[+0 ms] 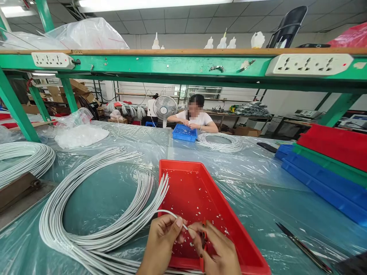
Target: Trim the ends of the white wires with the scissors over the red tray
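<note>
While my left hand (162, 238) pinches one thin white cable (169, 214), I see my right hand (218, 248) gripping a small red-handled cutter (203, 238) over the shallow red plastic tray (197, 183).

A green shelf frame (160, 65) is spanning the plastic-covered tabletop (258, 183); ceiling lights (149, 4) are glowing, and a fan (164, 108) is standing far behind.

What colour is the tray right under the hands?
Red: the tray, flecked with small white bits, shows best in the head view.
</note>
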`<state>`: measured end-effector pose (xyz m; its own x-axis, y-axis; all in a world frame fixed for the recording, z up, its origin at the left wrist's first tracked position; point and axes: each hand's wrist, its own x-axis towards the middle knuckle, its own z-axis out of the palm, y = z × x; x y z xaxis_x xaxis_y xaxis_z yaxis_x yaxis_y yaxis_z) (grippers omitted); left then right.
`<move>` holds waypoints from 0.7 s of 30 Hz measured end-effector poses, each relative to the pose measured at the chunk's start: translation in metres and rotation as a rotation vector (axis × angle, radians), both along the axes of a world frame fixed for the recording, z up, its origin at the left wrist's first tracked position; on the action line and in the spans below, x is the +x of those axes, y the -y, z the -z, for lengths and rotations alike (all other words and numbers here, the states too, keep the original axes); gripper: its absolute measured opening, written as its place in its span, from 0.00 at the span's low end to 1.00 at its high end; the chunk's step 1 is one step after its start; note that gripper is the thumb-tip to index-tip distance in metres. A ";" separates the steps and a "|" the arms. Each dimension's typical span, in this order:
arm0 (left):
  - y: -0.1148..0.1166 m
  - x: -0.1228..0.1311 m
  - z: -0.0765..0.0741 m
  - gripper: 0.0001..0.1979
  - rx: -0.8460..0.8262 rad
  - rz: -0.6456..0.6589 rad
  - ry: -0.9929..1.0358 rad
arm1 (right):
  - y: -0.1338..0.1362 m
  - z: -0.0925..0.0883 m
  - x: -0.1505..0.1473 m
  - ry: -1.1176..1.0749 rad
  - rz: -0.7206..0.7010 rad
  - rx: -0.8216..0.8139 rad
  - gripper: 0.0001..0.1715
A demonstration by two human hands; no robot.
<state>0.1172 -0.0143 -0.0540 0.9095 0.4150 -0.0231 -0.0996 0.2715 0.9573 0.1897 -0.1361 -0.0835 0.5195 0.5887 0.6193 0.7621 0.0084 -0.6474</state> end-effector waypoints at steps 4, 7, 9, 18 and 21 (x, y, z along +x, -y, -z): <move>0.000 -0.002 -0.002 0.18 0.026 0.022 -0.005 | -0.005 -0.008 -0.004 -0.497 -0.079 -0.009 0.15; -0.001 -0.001 0.001 0.18 -0.003 0.060 0.023 | -0.006 -0.010 -0.003 -0.815 -0.191 -0.013 0.19; -0.001 -0.001 0.002 0.18 -0.032 0.096 0.032 | -0.006 -0.009 -0.001 -0.917 -0.262 0.004 0.20; -0.002 0.002 0.002 0.21 -0.003 0.119 -0.044 | 0.004 -0.015 0.006 -0.110 -0.071 -0.116 0.07; -0.001 0.002 -0.001 0.22 -0.016 0.145 -0.019 | 0.009 -0.017 0.009 0.334 -0.031 -0.134 0.12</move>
